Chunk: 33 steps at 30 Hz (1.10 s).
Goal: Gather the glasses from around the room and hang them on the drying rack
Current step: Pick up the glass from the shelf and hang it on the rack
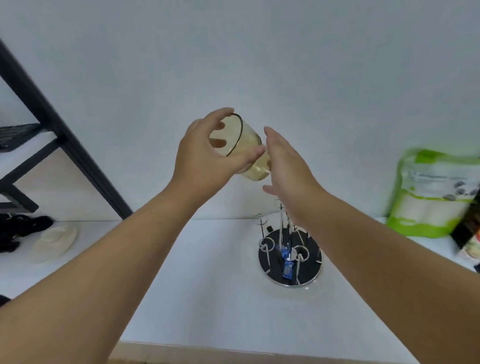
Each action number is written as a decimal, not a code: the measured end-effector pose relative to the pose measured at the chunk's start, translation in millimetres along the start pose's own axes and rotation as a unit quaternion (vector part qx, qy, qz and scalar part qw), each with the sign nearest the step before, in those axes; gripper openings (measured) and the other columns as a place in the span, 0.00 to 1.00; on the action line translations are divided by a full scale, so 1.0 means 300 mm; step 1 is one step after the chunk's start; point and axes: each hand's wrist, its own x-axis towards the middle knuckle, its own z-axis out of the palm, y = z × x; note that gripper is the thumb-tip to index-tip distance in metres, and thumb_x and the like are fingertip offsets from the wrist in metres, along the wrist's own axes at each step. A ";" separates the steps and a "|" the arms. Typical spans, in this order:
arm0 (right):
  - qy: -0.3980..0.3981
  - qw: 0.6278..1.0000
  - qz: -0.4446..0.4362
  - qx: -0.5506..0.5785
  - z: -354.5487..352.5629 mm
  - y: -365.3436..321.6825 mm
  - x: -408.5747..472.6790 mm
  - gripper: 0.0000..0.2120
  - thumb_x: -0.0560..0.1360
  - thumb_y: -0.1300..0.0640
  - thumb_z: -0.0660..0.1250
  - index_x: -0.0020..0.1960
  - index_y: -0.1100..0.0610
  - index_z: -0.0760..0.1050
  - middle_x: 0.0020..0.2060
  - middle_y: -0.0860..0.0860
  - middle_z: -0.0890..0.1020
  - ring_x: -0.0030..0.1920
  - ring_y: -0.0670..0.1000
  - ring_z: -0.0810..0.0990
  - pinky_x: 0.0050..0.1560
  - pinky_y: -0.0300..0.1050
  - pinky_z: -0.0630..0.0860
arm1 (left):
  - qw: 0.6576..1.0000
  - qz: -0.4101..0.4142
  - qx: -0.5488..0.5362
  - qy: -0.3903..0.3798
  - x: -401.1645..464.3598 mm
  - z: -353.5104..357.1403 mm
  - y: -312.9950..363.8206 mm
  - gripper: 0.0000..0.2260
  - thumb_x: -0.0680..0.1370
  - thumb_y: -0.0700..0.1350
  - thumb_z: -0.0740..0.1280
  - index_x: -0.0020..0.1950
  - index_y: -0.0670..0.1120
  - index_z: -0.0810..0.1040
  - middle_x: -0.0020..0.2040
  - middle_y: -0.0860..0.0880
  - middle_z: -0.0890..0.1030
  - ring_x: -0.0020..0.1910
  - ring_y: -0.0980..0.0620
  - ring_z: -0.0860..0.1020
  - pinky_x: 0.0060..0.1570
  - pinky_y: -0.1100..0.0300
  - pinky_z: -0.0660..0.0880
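Glass (246,145), tinted yellow and tilted on its side with the rim turned toward us and to the left, hangs in the air above the drying rack (290,255), in front of the pale wall. We hold it with our left hand (201,158): the thumb crosses the underside of the wall of the glass and the fingers (219,119) curl over the top near the rim, so that hand is closed around it. Our right hand (288,168) stands just beside the base of the glass, palm turned toward it, fingers straight and spread loosely, gripping nothing; whether it touches the base we cannot tell. Both forearms reach forward and upward from the lower corners, bare, converging at the glass.

Below the hands, the drying rack stands on the white table (211,294), a round dark base with thin metal prongs ending in loops, and a small blue item lies on its base. A green and white bag (434,196) leans at the right end of the table. A black shelf frame (49,114) rises at the left.
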 end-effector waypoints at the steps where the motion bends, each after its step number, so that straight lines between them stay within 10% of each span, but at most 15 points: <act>1: 0.012 0.999 0.019 0.035 -0.040 -0.018 -0.008 0.22 0.86 0.41 0.53 0.79 0.39 0.65 0.73 0.42 0.72 0.71 0.46 0.73 0.72 0.58 0.72 | 1.000 0.001 -0.011 -0.005 -0.002 0.019 0.044 0.37 0.61 0.68 0.78 0.68 0.65 0.73 0.62 0.59 0.75 0.54 0.61 0.80 0.51 0.58 0.80; 12: -0.104 0.917 0.092 0.375 -0.420 -0.023 -0.102 0.29 0.80 0.35 0.65 0.71 0.54 0.78 0.62 0.60 0.84 0.61 0.65 0.84 0.48 0.54 0.83 | 0.987 0.013 -0.146 -0.068 -0.056 0.236 0.351 0.34 0.64 0.63 0.79 0.68 0.63 0.74 0.63 0.56 0.77 0.53 0.57 0.82 0.53 0.54 0.82; 19: -0.055 0.921 0.102 0.372 -0.551 0.156 -0.102 0.23 0.81 0.36 0.65 0.61 0.53 0.82 0.56 0.57 0.87 0.51 0.57 0.88 0.45 0.50 0.83 | 0.957 -0.118 -0.238 -0.117 -0.118 0.380 0.195 0.28 0.79 0.69 0.53 0.71 0.57 0.75 0.67 0.56 0.78 0.62 0.57 0.79 0.61 0.52 0.78; 24: -0.006 0.947 0.114 0.299 -0.590 0.317 -0.102 0.22 0.79 0.38 0.68 0.65 0.51 0.79 0.55 0.57 0.87 0.51 0.58 0.88 0.45 0.54 0.84 | 0.977 -0.200 -0.049 -0.057 -0.244 0.422 -0.140 0.07 0.83 0.50 0.64 0.57 0.55 0.81 0.56 0.59 0.82 0.56 0.58 0.80 0.58 0.59 0.77; 33: 0.025 0.980 0.106 0.166 -0.544 0.483 -0.124 0.26 0.70 0.44 0.77 0.68 0.39 0.78 0.59 0.54 0.83 0.54 0.56 0.86 0.45 0.60 0.85 | 0.971 -0.215 0.016 -0.101 -0.422 0.489 -0.412 0.12 0.80 0.48 0.70 0.63 0.54 0.81 0.58 0.59 0.81 0.56 0.67 0.77 0.56 0.64 0.75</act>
